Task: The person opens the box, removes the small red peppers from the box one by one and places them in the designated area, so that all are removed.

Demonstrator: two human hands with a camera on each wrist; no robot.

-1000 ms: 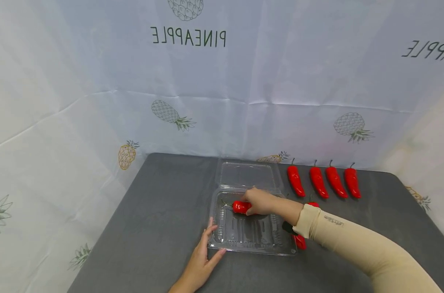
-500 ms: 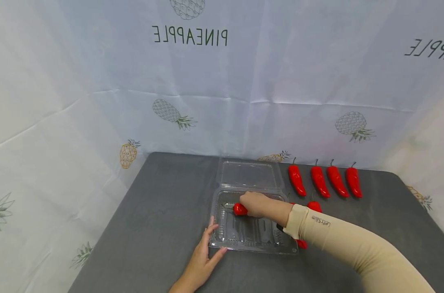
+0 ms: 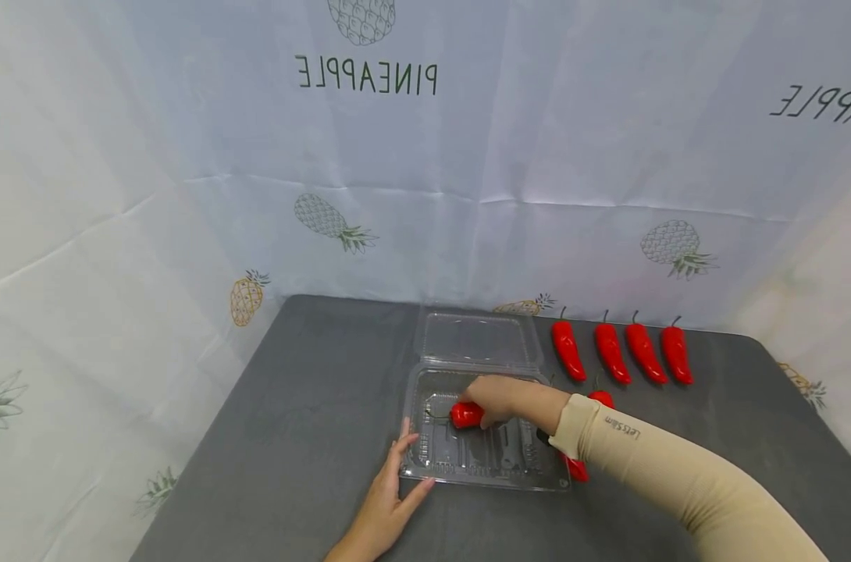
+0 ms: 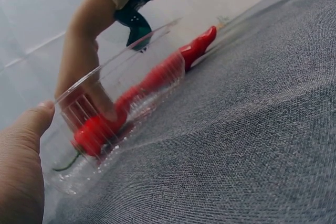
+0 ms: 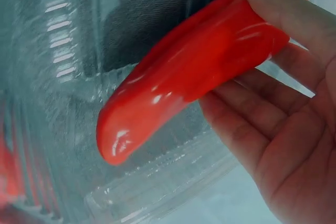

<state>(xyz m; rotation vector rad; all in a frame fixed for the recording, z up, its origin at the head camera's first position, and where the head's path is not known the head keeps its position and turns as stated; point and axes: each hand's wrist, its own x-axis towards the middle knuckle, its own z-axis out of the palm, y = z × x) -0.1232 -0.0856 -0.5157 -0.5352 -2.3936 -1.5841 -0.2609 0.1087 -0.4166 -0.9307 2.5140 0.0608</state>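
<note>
A red chili pepper (image 3: 465, 415) with a green stem lies low inside a clear plastic clamshell box (image 3: 485, 485). My right hand (image 3: 497, 396) reaches into the box from the right and grips this pepper between thumb and fingers. In the right wrist view the thumb lies over the pepper (image 5: 184, 72), its blunt tip pointing away from the hand. My left hand (image 3: 383, 497) touches the box's near left corner with spread fingers, the thumb at the front rim. The box's lid (image 3: 478, 338) lies folded back, flat on the table.
Several red peppers (image 3: 611, 353) stand in a row at the table's back right, stems toward the curtain (image 3: 538, 156). Closer in, a pepper (image 3: 601, 398) and another pepper (image 3: 575, 467) are partly hidden by the right sleeve (image 3: 650, 453). Grey cloth covers the table (image 3: 313, 390).
My right hand and the pepper it grips have shifted slightly toward the near side inside the box. The left hand stays at the corner.
</note>
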